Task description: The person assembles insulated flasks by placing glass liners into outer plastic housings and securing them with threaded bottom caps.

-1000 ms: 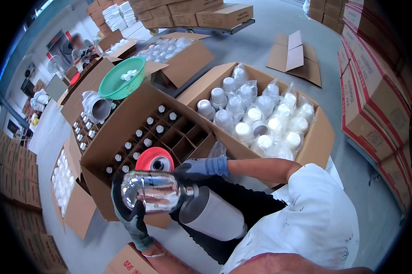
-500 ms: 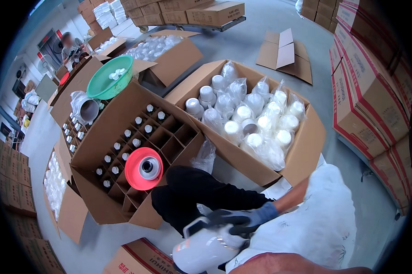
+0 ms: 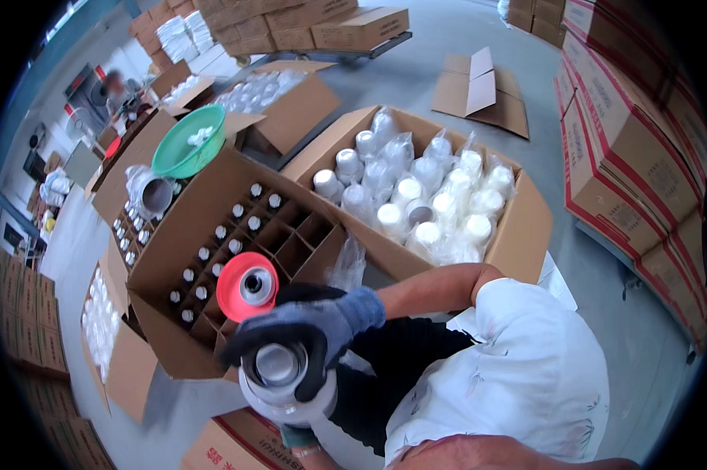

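In a grey-and-black glove, my right hand (image 3: 302, 329) is wrapped around the collar of a white vacuum jug (image 3: 287, 395). Its round mouth points up toward me and shows a silvery middle. Low against the jug's underside is my left hand (image 3: 297, 436), in a greenish glove; the jug hides its fingers. Just beyond the jug, a red bowl (image 3: 226, 291) rests on the cardboard dividers of an open carton (image 3: 177, 270). A white ring-shaped part with a black centre (image 3: 254, 285) sits in that bowl. Several white-capped bottles (image 3: 236, 247) stand in the carton's compartments.
At right, an open carton (image 3: 526, 227) holds several plastic-wrapped white cups. A green basin (image 3: 173, 153) with small white pieces stands at the far left. Stacked cartons (image 3: 620, 172) line the right side. A flattened carton (image 3: 455, 86) lies on the floor. Another person (image 3: 118, 94) is far left.
The jug has turned from lying tilted to mouth-up and moved up and left, near the red bowl. My right arm has reached left with it. My left glove now shows beneath the jug.
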`<state>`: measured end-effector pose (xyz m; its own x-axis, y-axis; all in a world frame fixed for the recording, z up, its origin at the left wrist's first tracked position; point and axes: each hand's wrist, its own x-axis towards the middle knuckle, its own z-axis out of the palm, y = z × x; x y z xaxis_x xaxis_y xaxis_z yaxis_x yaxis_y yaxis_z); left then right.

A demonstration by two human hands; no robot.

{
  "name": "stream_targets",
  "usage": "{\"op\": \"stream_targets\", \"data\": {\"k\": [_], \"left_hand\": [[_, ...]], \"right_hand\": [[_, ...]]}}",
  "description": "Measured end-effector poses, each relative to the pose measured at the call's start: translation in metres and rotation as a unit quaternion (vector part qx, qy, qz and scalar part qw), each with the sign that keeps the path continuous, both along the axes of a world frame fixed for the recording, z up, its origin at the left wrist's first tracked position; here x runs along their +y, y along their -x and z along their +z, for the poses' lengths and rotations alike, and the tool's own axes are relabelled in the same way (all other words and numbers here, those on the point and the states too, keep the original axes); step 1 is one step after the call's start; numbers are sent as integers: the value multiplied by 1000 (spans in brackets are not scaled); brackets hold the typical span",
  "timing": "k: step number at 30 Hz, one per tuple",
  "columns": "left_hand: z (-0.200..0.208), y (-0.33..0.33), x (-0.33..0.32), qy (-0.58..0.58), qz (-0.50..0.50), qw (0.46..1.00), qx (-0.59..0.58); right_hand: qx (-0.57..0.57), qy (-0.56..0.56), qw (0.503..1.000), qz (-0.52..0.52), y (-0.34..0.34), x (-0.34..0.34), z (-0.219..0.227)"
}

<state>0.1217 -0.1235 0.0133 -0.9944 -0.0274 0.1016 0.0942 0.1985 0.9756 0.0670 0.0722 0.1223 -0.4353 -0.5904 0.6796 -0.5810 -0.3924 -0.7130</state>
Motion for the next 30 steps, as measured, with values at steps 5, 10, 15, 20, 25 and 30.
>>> {"op": "stream_targets", "data": {"k": [5, 10, 15, 20, 25, 30], "left_hand": [[-20, 17, 21, 7, 1, 1000, 0], [-66, 12, 5, 35, 63, 997, -30], [-114, 0, -6, 100, 91, 989, -53], [-157, -5, -6, 176, 69, 980, -58], [-190, -16, -16, 244, 8, 969, -47], [-183, -9, -7, 262, -63, 963, 8]], "right_hand": [[79, -45, 974, -208, 31, 27, 19], [14, -5, 969, -247, 47, -6, -1], [42, -42, 969, -240, 39, -28, 6], [57, -80, 973, -209, 37, -23, 13], [103, -91, 976, -169, 61, -36, 8], [67, -91, 975, -193, 79, -24, -6]]}}
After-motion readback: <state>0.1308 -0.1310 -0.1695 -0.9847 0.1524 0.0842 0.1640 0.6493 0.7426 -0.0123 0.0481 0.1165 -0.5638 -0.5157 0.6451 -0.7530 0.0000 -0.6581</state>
